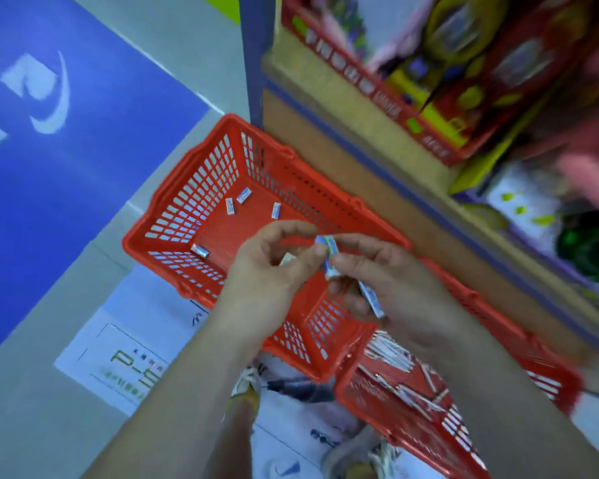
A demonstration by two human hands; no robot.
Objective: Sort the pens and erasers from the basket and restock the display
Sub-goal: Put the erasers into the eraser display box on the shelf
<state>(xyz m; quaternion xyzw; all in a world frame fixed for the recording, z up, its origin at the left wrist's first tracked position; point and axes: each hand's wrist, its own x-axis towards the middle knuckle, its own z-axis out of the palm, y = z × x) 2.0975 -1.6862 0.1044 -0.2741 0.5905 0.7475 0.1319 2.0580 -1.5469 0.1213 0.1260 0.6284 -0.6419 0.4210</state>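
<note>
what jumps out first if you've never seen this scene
Two hands meet mid-frame: the left hand and right hand both pinch small wrapped erasers. Beneath them sits a red basket with a few loose erasers on its floor; a second red basket at lower right holds pens.

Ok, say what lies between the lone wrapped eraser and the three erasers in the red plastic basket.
Head view: only bare basket floor between lone eraser and the three erasers.

Two red baskets [159, 216] [357, 388], two hands [267, 271] [395, 281], four erasers [244, 195] [229, 206] [276, 209] [200, 251] loose in one basket.
</note>
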